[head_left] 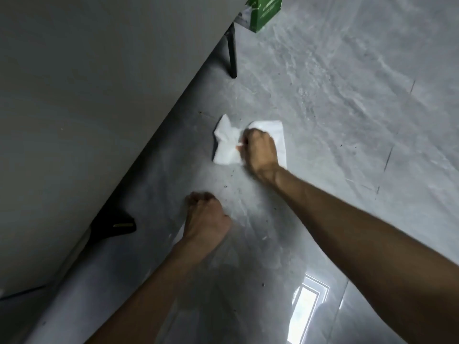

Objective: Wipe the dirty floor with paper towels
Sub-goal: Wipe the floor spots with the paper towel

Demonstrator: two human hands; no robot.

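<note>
1. My right hand (260,150) bears down on the white crumpled paper towel (227,145). Its fingers are curled and bunch the middle of the sheet.
2. The towel lies on the glossy grey tiled floor (347,120). It spreads out beyond the knuckles and to both sides of the fist.
3. My left hand (207,214) sits nearer to me than the right hand. Its fingers are curled into a fist and nothing shows in it. I judge it to be a brace.
4. Step in hand: wiping. Small dark specks (226,186) lie between the two hands, on the wrist side of the right hand.
5. Recommended technique, as I judge it: flatten the palm on the towel, then draw it toward me across the specks in overlapping strokes. Tuck the loose corners under to trap the grit.
6. Caution: I should avoid pushing grit under the white flat-topped table (99,95) to the left of the left hand.
7. Hidden: the right fingertips, the towel's underside and any soiling on it, and the left palm.
8. Cut off: the green printed carton (265,11) far beyond the right hand. Its print is unreadable.
9. The bright window reflection (306,309) beside my right forearm masks any dirt there.
</note>
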